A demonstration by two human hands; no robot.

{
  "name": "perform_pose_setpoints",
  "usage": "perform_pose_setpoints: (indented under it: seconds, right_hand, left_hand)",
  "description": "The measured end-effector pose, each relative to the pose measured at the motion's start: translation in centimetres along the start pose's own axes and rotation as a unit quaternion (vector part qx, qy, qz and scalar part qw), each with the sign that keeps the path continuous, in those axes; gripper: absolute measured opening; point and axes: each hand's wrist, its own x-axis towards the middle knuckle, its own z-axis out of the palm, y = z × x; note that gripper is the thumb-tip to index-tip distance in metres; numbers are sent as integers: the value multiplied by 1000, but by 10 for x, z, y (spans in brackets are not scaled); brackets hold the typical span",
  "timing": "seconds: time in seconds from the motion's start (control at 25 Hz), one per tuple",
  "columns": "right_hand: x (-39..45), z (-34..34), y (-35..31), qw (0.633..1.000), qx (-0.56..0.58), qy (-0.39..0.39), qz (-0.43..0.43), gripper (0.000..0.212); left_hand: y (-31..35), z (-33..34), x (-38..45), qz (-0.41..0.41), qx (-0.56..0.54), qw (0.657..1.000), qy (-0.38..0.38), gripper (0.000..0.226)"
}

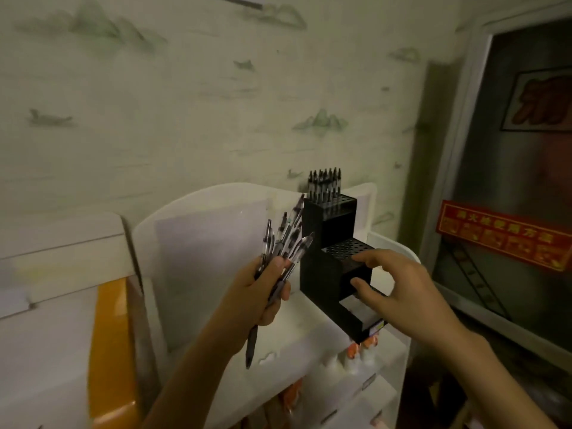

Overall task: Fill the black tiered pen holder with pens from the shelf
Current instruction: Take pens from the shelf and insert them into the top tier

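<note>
The black tiered pen holder (pixel 322 274) stands on top of a white shelf unit (pixel 309 332). Its top tier holds several black-capped pens (pixel 325 181); the perforated middle tier (pixel 346 247) shows no pens. My left hand (pixel 263 292) grips a fanned bunch of clear-barrelled pens (pixel 288 243) just left of the holder. My right hand (pixel 399 289) reaches over the holder's front, index finger on the middle tier's edge and thumb at the opening below it, holding nothing.
White bottles with orange labels (pixel 359 351) sit on the shelf below the holder. An orange panel (pixel 108 335) stands at the left. A dark door with a red notice (pixel 504 233) is at the right. Patterned wallpaper is behind.
</note>
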Motion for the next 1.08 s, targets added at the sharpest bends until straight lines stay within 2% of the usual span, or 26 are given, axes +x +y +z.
perform_pose_setpoints:
  seconds: [0.16,0.28,0.52,0.64,0.76,0.84,0.92,1.0,1.08]
  right_hand:
    - [38,9,45,1000,9,11,-12,36]
    - [76,20,77,999,11,4,-30,36]
    - [177,35,130,998,16,-15,-63,35]
    - [210,48,149,994,88,2,-64,26]
    - [230,64,158,964,265,-7,-20,18]
    - [241,73,157,927,371,-53,11,28]
    - [250,79,154,894,438,-90,26,30]
    - [260,82,155,873,474,-108,36,15]
    - [268,81,157,849,509,-125,62,13]
  left_hand:
    - [-15,17,54,11,19,1000,-6,58]
    - [-24,21,99,20,23,1000,0,50]
    - [-32,23,197,28,23,999,16,50]
    - [-37,28,226,19,34,999,36,58]
    - [-42,36,241,10,47,998,51,50]
    - [-44,41,246,9,58,996,64,43]
    - [-45,46,249,4,72,994,83,36]
    - [-47,51,254,-6,84,991,109,32]
    - [-48,54,258,-11,83,987,136,28]
